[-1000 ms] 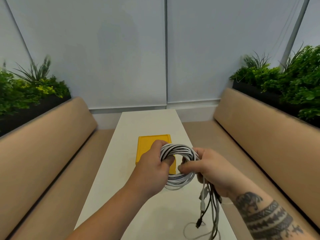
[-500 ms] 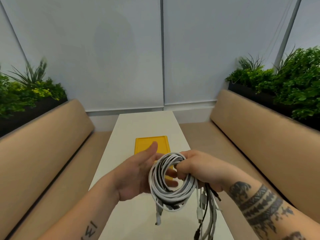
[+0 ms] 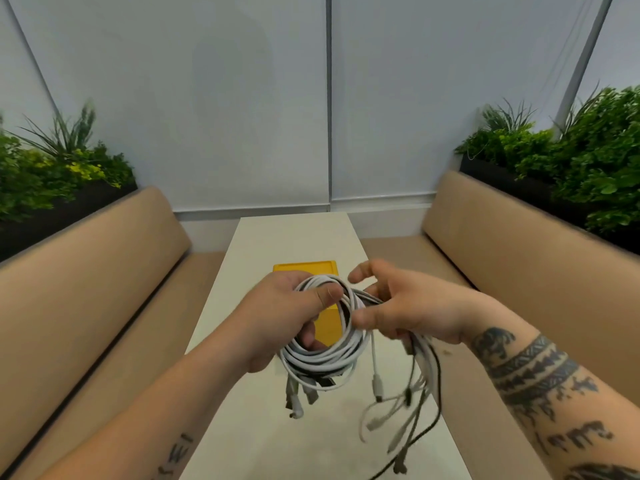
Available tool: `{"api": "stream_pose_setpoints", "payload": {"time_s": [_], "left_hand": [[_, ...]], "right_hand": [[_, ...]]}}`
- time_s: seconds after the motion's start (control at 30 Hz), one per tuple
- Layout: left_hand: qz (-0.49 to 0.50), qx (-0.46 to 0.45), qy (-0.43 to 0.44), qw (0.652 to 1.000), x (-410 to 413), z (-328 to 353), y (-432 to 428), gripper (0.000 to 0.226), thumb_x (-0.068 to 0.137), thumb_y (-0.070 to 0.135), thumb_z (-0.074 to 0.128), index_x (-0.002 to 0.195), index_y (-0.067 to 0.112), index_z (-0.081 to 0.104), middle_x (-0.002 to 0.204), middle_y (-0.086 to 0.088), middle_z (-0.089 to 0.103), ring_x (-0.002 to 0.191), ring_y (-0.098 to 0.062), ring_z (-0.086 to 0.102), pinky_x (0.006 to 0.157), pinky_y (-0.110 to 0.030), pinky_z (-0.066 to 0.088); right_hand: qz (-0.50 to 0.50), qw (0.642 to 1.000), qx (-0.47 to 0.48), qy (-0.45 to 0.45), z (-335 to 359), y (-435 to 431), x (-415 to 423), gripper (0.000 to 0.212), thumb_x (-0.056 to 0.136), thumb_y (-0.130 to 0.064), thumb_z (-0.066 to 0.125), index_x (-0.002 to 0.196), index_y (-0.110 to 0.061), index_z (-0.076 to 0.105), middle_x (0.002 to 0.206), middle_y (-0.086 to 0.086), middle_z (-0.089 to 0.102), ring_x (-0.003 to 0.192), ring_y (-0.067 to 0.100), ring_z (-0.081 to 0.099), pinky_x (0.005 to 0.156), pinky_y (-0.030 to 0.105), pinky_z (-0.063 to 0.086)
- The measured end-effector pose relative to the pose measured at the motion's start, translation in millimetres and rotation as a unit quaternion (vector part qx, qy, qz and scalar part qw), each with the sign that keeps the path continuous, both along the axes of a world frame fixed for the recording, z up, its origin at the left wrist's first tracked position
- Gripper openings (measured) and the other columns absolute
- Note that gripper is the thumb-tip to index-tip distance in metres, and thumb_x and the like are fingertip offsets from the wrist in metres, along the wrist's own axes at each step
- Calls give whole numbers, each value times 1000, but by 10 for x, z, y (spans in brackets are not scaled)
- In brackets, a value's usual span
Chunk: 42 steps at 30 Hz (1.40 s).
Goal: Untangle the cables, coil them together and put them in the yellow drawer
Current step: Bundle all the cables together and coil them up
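My left hand (image 3: 277,317) grips the white cable coil (image 3: 322,358) above the desk (image 3: 294,237), just before the yellow drawer (image 3: 304,266). My right hand (image 3: 408,306) has its fingers (image 3: 362,273) spread; whether it holds the loose ends (image 3: 415,386) I cannot tell. Dangling, they could snag and unravel the coil.

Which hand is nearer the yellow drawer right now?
Left. The left hand, gripping the cable coil, overlaps the yellow drawer in view; the right hand sits off its right edge, holding the loose ends.
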<state>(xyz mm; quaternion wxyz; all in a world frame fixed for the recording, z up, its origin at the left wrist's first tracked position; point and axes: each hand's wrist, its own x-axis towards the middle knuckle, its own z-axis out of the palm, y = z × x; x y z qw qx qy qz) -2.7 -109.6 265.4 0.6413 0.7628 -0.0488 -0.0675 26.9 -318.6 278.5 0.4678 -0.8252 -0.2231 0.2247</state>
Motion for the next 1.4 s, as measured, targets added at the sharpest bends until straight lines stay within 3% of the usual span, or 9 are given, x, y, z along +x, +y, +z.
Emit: {"api": "stream_pose_setpoints", "payload": {"time_s": [0.27, 0.37, 0.5, 0.67, 0.83, 0.93, 1.1, 1.27, 1.4], "left_hand": [[26, -54, -20, 998, 49, 184, 86, 25, 92, 25, 66, 97, 0, 64, 45, -8, 39, 36, -18, 38, 56, -37, 53], [27, -56, -32, 998, 74, 263, 105, 19, 91, 27, 67, 93, 8, 68, 45, -9, 40, 39, -21, 40, 60, -40, 55], [42, -63, -45, 996, 87, 270, 79, 20, 91, 26, 68, 95, 7, 68, 45, -11, 40, 40, -24, 40, 55, -34, 54], [84, -147, -62, 984, 108, 241, -29, 23, 94, 21, 63, 96, -1, 62, 48, -5, 36, 37, -17, 34, 44, -28, 50], [78, -230, -8, 970, 75, 150, -167, 23, 94, 29, 63, 90, 7, 60, 50, 3, 34, 39, -12, 33, 37, -17, 30], [97, -247, 2, 964, 94, 81, -195, 26, 93, 31, 64, 98, 6, 60, 51, 3, 34, 40, -12, 34, 38, -19, 30], [163, -205, -39, 964, 111, 36, -253, 26, 95, 27, 64, 90, 2, 61, 47, 1, 39, 38, -15, 38, 42, -23, 43], [243, 24, -171, 955, 103, -36, -218, 11, 90, 32, 69, 83, 24, 70, 67, 7, 66, 56, -14, 66, 48, -24, 53], [245, 108, -206, 941, 64, -175, -267, 10, 89, 41, 67, 90, 31, 68, 80, 14, 69, 74, -3, 65, 63, -24, 54]], "right_hand": [[45, 996, 76, -21, -42, -143, 61, 47, 81, -44, 72, 101, -3, 61, 76, 13, 67, 70, 28, 57, 73, 44, 42], [39, 979, 196, 47, -98, -112, 55, 26, 91, -41, 60, 83, -18, 68, 69, 6, 48, 58, 18, 48, 70, 40, 43], [20, 967, 252, 44, -232, -85, 92, 72, 84, -64, 64, 105, 4, 49, 73, 5, 40, 55, 14, 31, 53, 25, 32], [-135, 930, 329, -94, -543, 246, -10, 34, 100, -38, 48, 122, -20, 67, 71, -11, 59, 60, 8, 45, 49, 23, 35], [-176, 898, 392, -95, -853, 503, -135, 36, 105, -15, 47, 140, -18, 57, 128, 6, 68, 119, 26, 63, 103, 48, 50], [-167, 888, 427, -23, -820, 509, -179, 37, 103, -10, 47, 137, -15, 58, 126, 8, 69, 116, 27, 66, 94, 39, 54], [-108, 872, 467, 97, -736, 514, -225, 42, 104, -31, 40, 134, -11, 61, 126, 19, 67, 118, 35, 62, 98, 45, 50], [-60, 898, 419, 117, -745, 456, -179, 103, 67, -96, 26, 131, -24, 63, 128, 16, 66, 119, 32, 62, 98, 43, 49], [-193, 931, 306, -38, -761, 592, -177, 52, 85, -75, 49, 109, -33, 68, 91, 4, 75, 79, 23, 69, 66, 42, 52]]}}
